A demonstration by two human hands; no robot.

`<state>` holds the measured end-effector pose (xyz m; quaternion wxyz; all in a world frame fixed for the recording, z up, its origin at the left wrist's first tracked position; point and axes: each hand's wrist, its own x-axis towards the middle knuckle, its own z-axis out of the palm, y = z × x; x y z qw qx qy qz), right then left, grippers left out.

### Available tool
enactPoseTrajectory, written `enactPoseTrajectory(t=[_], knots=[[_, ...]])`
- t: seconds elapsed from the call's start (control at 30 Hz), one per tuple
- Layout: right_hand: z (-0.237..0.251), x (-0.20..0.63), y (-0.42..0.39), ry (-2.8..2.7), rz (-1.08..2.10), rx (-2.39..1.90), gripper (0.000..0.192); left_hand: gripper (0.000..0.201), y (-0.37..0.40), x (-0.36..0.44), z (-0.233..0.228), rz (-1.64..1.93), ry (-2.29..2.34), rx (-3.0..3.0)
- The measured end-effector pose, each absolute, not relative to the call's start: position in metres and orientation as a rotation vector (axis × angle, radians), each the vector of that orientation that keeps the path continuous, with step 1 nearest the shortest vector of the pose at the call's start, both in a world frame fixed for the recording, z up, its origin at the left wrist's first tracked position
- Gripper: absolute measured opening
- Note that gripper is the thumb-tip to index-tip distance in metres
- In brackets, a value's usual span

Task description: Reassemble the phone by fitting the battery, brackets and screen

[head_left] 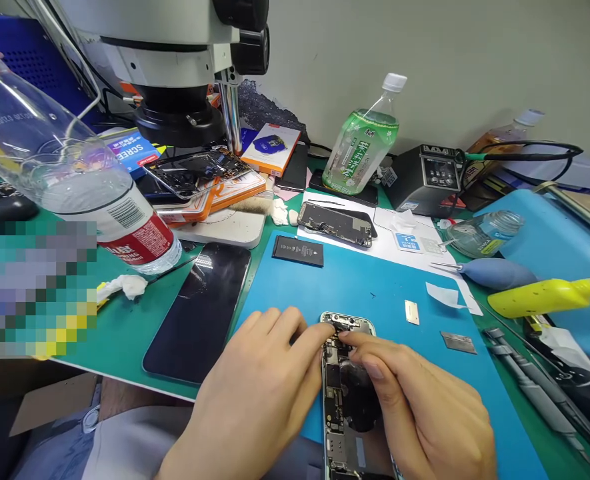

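An opened smartphone (pixel 335 393) lies on the blue mat, its circuit board and dark inner back showing. My left hand (pixel 259 380) curls against its left edge, with the index fingertip on small parts near the top. From the right, my right hand (pixel 425 400) wraps along the other edge, its index fingertip touching the board beside the left one. The right thumb is bent over the frame. Whatever lies under the two fingertips is hidden. Beyond the phone lies a black battery (pixel 298 251). To the right are a small metal plate (pixel 411 312) and a grey strip (pixel 458 342).
A dark phone screen (pixel 199 313) lies left of the mat (pixel 369 280). A large water bottle (pixel 115 207) leans beside it, under a microscope (pixel 175 80). At the right are a yellow bottle (pixel 539 298), a blue air blower (pixel 497 273) and grey screwdrivers (pixel 535 387).
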<state>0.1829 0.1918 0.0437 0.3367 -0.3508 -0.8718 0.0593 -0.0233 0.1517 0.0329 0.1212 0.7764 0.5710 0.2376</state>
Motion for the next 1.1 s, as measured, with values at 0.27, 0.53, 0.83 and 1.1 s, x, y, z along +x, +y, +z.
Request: enactPoseTrajectory(t=[0.27,0.53,0.83,1.1], knots=[[0.0459,0.1837,0.1936,-2.300,0.141,-0.903,0.021,0.020,0.1525,-0.0229,0.0292,0.705,1.671,2.267],[0.0405,0.1870,0.1898,-2.351,0.100,-0.923,0.021,0.017,0.1543,-0.0219,0.0341,0.684,1.678,2.260],[0.0427,0.1851,0.1862,-2.440,-0.171,-0.801,0.016,0.027,0.1502,-0.0270,0.0308,0.888,1.651,2.130],[0.0477,0.1798,0.1937,-2.506,-0.308,-0.693,0.012,0.025,0.1527,-0.0247,0.0298,0.847,1.717,2.187]])
